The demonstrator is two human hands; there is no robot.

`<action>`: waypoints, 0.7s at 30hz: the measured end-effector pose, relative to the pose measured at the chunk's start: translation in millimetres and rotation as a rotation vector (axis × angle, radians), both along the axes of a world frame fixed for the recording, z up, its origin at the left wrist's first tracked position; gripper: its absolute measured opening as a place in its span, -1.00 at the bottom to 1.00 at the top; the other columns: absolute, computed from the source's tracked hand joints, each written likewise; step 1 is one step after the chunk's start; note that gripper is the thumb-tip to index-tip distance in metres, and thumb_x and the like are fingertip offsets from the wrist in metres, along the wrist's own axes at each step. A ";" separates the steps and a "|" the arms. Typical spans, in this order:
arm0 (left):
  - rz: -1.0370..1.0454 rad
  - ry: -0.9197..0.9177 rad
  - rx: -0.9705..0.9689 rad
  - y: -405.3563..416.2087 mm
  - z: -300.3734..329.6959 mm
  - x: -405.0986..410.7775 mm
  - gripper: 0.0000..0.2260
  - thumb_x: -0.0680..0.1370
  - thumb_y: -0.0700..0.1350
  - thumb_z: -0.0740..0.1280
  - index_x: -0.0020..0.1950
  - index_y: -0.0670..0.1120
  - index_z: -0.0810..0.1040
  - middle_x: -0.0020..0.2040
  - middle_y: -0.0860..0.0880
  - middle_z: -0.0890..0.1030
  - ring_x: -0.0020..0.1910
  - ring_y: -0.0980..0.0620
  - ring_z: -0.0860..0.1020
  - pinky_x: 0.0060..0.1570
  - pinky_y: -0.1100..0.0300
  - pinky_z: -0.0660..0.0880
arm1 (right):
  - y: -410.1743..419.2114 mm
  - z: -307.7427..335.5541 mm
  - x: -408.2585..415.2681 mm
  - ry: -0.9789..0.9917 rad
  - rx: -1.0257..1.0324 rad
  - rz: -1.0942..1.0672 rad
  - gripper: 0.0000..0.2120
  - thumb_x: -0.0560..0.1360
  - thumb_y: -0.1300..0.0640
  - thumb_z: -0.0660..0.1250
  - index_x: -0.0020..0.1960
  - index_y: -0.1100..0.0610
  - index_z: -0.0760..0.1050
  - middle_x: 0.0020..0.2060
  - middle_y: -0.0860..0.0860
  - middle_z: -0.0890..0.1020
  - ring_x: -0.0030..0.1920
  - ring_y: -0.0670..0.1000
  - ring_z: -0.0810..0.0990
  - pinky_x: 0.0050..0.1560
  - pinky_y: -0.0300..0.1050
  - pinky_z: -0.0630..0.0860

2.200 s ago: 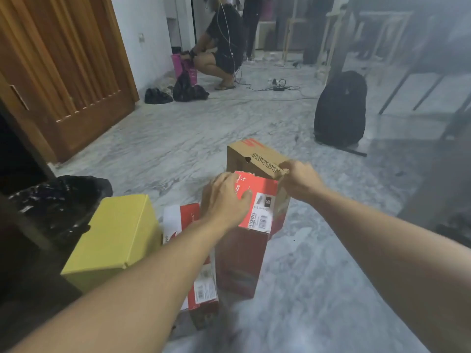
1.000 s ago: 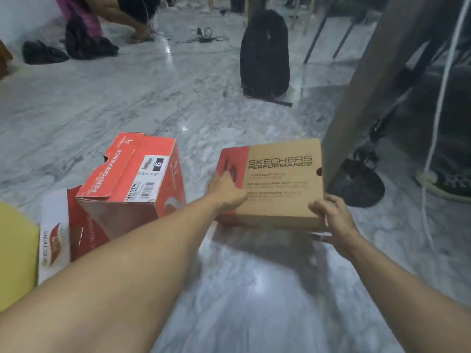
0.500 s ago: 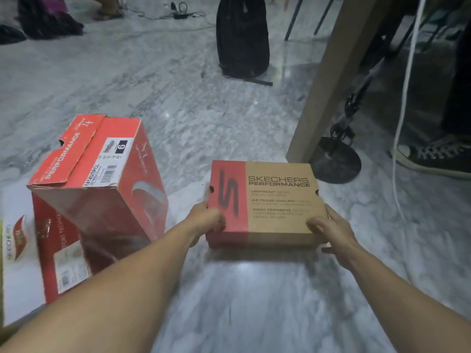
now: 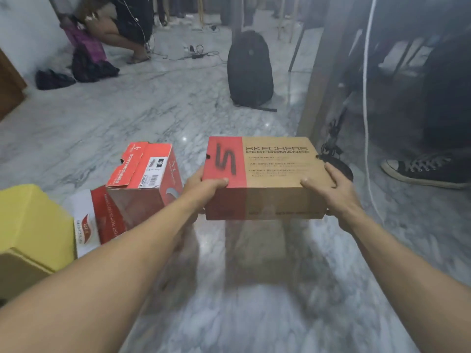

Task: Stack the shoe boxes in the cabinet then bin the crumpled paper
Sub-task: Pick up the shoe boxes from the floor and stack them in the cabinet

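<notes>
Grey-white marble floor (image 4: 142,118), glossy, with light glare. Black backpack (image 4: 249,70) upright mid-floor, beside a wooden post (image 4: 321,80); white wall (image 4: 23,34) far left, wooden door (image 4: 9,90) at its edge. Cables (image 4: 196,53) and dark furniture legs behind.

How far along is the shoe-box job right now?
Early. No cabinet, bin or crumpled paper is in view, so nothing shows as done. In hand: the left hand and right hand hold the brown Skechers box by its ends. Left: the red box, the white-and-red box and the yellow box beside it, then the paper.
</notes>
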State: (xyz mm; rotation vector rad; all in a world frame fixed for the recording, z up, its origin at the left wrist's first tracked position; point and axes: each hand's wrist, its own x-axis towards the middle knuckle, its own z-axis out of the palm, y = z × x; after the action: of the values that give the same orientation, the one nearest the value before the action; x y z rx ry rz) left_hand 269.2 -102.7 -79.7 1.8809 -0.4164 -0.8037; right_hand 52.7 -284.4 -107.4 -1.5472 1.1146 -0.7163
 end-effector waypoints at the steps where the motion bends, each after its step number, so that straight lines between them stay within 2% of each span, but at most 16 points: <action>1: 0.007 -0.022 -0.016 5.2 12.7 -1.6 -0.61 0.24 0.09 0.45 0.05 0.26 0.56 -0.04 0.10 0.67 -0.09 -0.06 0.64 -0.03 -0.14 0.57 | 2.7 13.0 -2.1 -0.007 -0.028 0.027 -0.13 0.28 -0.15 0.57 0.49 -0.08 0.28 0.31 -0.13 0.46 0.25 0.03 0.49 0.18 0.19 0.54; 3: 0.001 -0.054 -0.050 18.5 40.1 -6.9 -0.54 0.21 0.12 0.48 0.10 0.26 0.53 0.00 0.12 0.67 -0.05 -0.04 0.65 0.00 -0.24 0.56 | 11.9 42.1 -6.1 -0.028 -0.080 0.078 -0.15 0.27 -0.14 0.59 0.47 -0.07 0.32 0.24 -0.14 0.49 0.21 0.00 0.51 0.09 0.05 0.58; 5: 0.001 -0.088 -0.081 34.7 66.7 -12.6 -0.53 0.25 0.12 0.48 0.15 0.26 0.50 0.01 0.14 0.66 -0.05 -0.02 0.65 0.03 -0.21 0.55 | 21.8 69.2 -8.6 -0.055 -0.135 0.123 -0.18 0.27 -0.11 0.60 0.46 -0.04 0.36 0.20 -0.13 0.51 0.19 -0.02 0.52 0.04 -0.09 0.57; 7: 0.002 -0.133 -0.114 51.8 91.2 -17.6 -0.51 0.27 0.12 0.49 0.18 0.26 0.48 0.02 0.14 0.66 -0.05 -0.02 0.64 0.01 -0.15 0.57 | 36.1 95.8 -9.6 -0.092 -0.160 0.156 -0.22 0.31 -0.03 0.59 0.45 0.01 0.37 0.18 -0.11 0.53 0.17 -0.01 0.53 -0.01 -0.13 0.56; 10: 0.033 -0.197 -0.156 80.3 121.7 -19.7 -0.46 0.36 0.07 0.51 0.31 0.15 0.43 0.12 0.08 0.64 -0.05 0.04 0.61 -0.04 0.06 0.57 | 59.1 126.2 -7.9 -0.172 -0.130 0.212 -0.15 0.26 -0.04 0.62 0.46 0.00 0.35 0.19 -0.13 0.54 0.17 0.08 0.56 0.04 0.10 0.62; 12: 0.058 -0.236 -0.167 104.2 141.0 -22.8 -0.44 0.39 0.07 0.50 0.31 0.24 0.35 0.13 0.10 0.62 0.03 0.02 0.61 0.07 0.02 0.54 | 73.8 142.6 -5.8 -0.149 -0.202 0.236 -0.12 0.26 -0.11 0.61 0.48 0.01 0.32 0.24 -0.12 0.52 0.20 0.07 0.55 0.05 0.04 0.60; 14: 0.076 -0.259 -0.196 130.5 155.8 -25.8 -0.35 0.44 0.01 0.47 0.47 0.16 0.27 0.14 0.07 0.60 0.06 0.00 0.59 0.10 0.05 0.51 | 90.1 158.0 -2.6 -0.116 -0.286 0.256 -0.11 0.27 -0.16 0.57 0.50 0.03 0.31 0.30 -0.09 0.49 0.23 0.03 0.51 0.09 -0.04 0.56; 17: 0.127 -0.260 -0.221 174.0 174.2 -33.3 -0.33 0.46 -0.02 0.45 0.51 0.12 0.22 0.16 0.01 0.61 0.03 -0.03 0.58 0.04 0.08 0.50 | 120.8 179.1 5.8 -0.103 -0.324 0.301 -0.07 0.22 -0.25 0.57 0.49 0.01 0.32 0.40 -0.03 0.44 0.28 0.05 0.49 0.20 0.04 0.54; 19: 0.171 -0.268 -0.218 204.3 183.6 -37.4 -0.32 0.46 0.02 0.44 0.51 0.16 0.20 0.19 0.01 0.60 0.09 -0.07 0.58 0.10 -0.03 0.52 | 144.0 190.7 13.5 -0.116 -0.317 0.359 0.05 0.10 -0.33 0.56 0.48 -0.01 0.33 0.41 -0.03 0.44 0.28 0.06 0.49 0.17 0.03 0.55; 21: 0.221 -0.293 -0.212 234.7 192.2 -39.6 -0.30 0.47 0.02 0.43 0.53 0.14 0.17 0.24 0.01 0.57 0.12 -0.04 0.56 0.07 0.03 0.52 | 168.5 201.9 21.7 -0.127 -0.307 0.421 0.11 -0.02 -0.38 0.52 0.47 -0.05 0.35 0.38 -0.05 0.46 0.25 0.07 0.53 0.05 0.00 0.59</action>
State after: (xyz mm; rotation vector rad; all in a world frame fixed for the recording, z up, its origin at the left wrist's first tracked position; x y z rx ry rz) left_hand 229.6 132.0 112.6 1.8097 -0.4459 -0.3238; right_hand 74.4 -115.9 94.5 -1.8899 0.5715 -0.7033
